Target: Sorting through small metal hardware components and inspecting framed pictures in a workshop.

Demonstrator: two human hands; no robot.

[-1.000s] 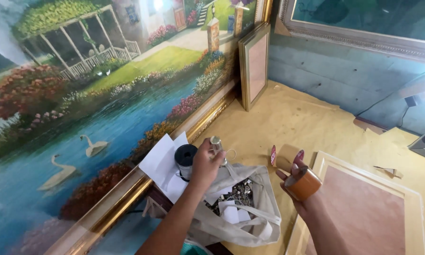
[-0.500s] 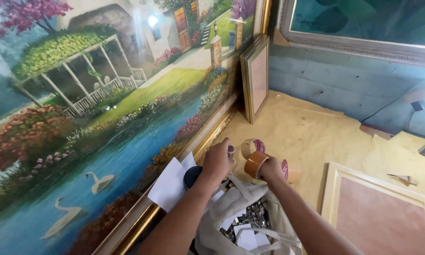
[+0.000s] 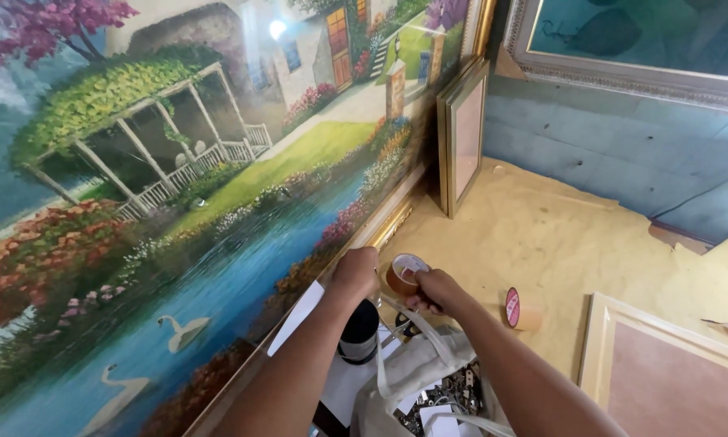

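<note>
From the head view: both hands meet over the bag. The right hand (image 3: 438, 290) is curled around a roll of brown tape (image 3: 403, 273), fingers closed on its rim; the left hand (image 3: 356, 272) is fisted just beside it, touching the roll, though I cannot tell what it pinches. Risk here: the tape sits close to the gilt frame (image 3: 384, 226) of the big landscape painting (image 3: 178, 202), so a slip could stick it to the gilding. A second tape roll (image 3: 519, 308) lies on the floor nearby, and the white bag (image 3: 417, 372) handles could snag a wrist.
</note>
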